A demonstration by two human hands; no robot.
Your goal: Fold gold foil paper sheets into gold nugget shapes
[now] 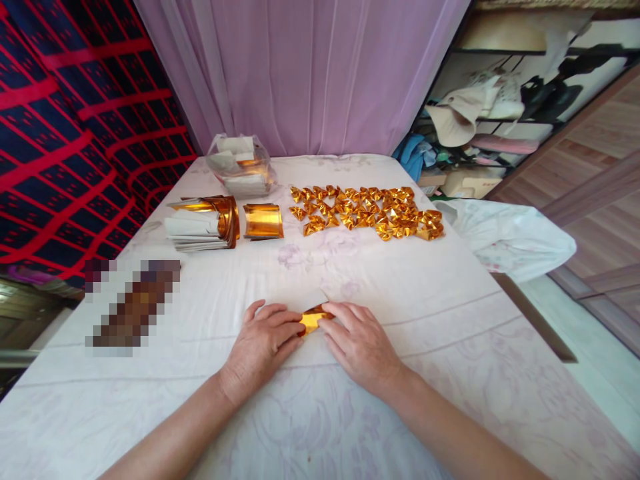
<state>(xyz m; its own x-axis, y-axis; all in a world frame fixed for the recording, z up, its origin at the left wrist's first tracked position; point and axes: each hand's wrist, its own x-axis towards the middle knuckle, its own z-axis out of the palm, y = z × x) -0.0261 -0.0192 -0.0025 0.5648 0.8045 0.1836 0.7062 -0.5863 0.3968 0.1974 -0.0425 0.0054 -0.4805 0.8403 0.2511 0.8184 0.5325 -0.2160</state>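
Observation:
A small gold foil paper (pixel 311 320), partly folded with its white side showing at the top, lies on the white floral cloth (pixel 400 293). My left hand (pixel 263 347) presses its left edge with the fingertips. My right hand (pixel 357 340) presses its right edge. Both hands rest flat on the cloth, near the front middle.
Several folded gold pieces (pixel 367 211) lie in rows at the back right. A stack of gold sheets (pixel 205 222) and a smaller gold stack (pixel 263 221) sit back left, with a clear plastic bag of papers (pixel 241 165) behind. A blurred patch (pixel 133 303) lies at left.

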